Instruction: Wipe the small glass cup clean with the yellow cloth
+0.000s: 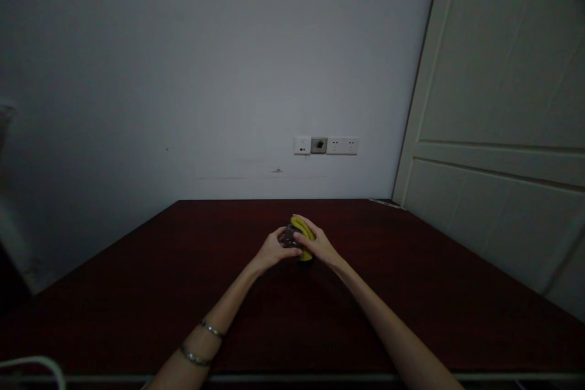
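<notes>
Over the middle of the dark red table, my two hands meet around a small clear object (289, 236), which looks like glass or thin plastic; its exact kind is hard to make out. My left hand (270, 251) grips it from the left, fingers and thumb curled round its side. A folded yellow cloth (301, 226) is in my right hand (322, 247), pressed against the right side of the clear object. Part of the cloth hangs below my right thumb. My fingers hide much of the clear object.
The dark red table (183, 268) reaches back to a pale wall (228, 73) with sockets (342, 145). A panelled white door or cabinet front (493, 207) borders the right side. A white cable (41, 361) curves at the lower left.
</notes>
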Demonstrator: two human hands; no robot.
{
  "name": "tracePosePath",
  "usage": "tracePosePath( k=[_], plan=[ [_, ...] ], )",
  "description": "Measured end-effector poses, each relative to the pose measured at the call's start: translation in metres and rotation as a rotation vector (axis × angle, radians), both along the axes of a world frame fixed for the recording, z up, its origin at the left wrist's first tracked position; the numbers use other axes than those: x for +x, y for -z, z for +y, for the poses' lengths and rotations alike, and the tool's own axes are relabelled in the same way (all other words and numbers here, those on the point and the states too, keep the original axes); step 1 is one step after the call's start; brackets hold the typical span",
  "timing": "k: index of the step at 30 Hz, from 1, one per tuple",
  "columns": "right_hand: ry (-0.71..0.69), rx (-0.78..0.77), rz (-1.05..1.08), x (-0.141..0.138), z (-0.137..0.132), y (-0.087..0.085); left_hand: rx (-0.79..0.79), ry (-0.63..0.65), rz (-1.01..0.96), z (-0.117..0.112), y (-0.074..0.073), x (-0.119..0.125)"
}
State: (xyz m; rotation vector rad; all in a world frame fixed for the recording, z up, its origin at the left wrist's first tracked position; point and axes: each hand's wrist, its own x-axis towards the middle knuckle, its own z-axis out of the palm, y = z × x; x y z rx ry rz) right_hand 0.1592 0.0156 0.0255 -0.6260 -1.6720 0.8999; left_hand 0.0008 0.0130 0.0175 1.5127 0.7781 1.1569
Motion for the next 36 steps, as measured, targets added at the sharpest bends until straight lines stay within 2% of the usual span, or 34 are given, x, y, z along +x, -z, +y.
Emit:
tracePosePath(
  k=[4,7,11,14,16,18,20,22,24,26,28,30,32,34,36],
  plan=[
    [0.094,0.203,-0.057,-0.004,-0.008,0.000,0.020,-0.072,-0.047,0.003,0.008,0.006],
    [0.106,0.266,-0.085,-0.008,-0.012,-0.001,0.079,-0.102,-0.052,0.003,0.012,0.008],
    [0.158,0.168,0.044,-0.012,-0.005,0.000,0.185,-0.157,0.048,0.001,0.013,0.008],
    [0.172,0.006,0.128,-0.012,0.003,0.001,0.192,-0.161,0.082,0.000,0.014,0.007],
    [0.192,-0.047,0.144,-0.013,0.004,0.002,0.168,-0.172,0.080,0.001,0.015,0.007],
    [0.217,0.021,0.105,-0.014,0.000,0.003,0.131,-0.200,0.066,0.002,0.015,0.007],
    [0.211,0.164,0.014,-0.015,-0.009,0.002,0.096,-0.215,0.049,0.001,0.014,0.007],
    [0.181,0.277,-0.072,-0.015,-0.016,0.001,0.095,-0.185,0.032,0.000,0.012,0.008],
    [0.169,0.320,-0.100,-0.014,-0.018,-0.001,0.134,-0.148,0.012,-0.003,0.008,0.008],
    [0.194,0.290,-0.048,-0.013,-0.013,-0.001,0.187,-0.128,0.018,-0.006,0.006,0.008],
    [0.215,0.180,0.048,-0.012,-0.005,0.000,0.205,-0.120,0.039,-0.008,0.005,0.008],
    [0.204,0.030,0.124,-0.011,0.003,0.001,0.173,-0.106,0.045,-0.008,0.005,0.008],
    [0.188,-0.051,0.159,-0.011,0.006,0.003,0.119,-0.108,0.035,-0.007,0.007,0.009],
    [0.177,-0.004,0.149,-0.011,0.002,0.003,0.064,-0.134,0.016,-0.004,0.008,0.009],
    [0.153,0.115,0.081,-0.013,-0.005,0.002,0.016,-0.166,-0.030,-0.001,0.009,0.008]
  ],
)
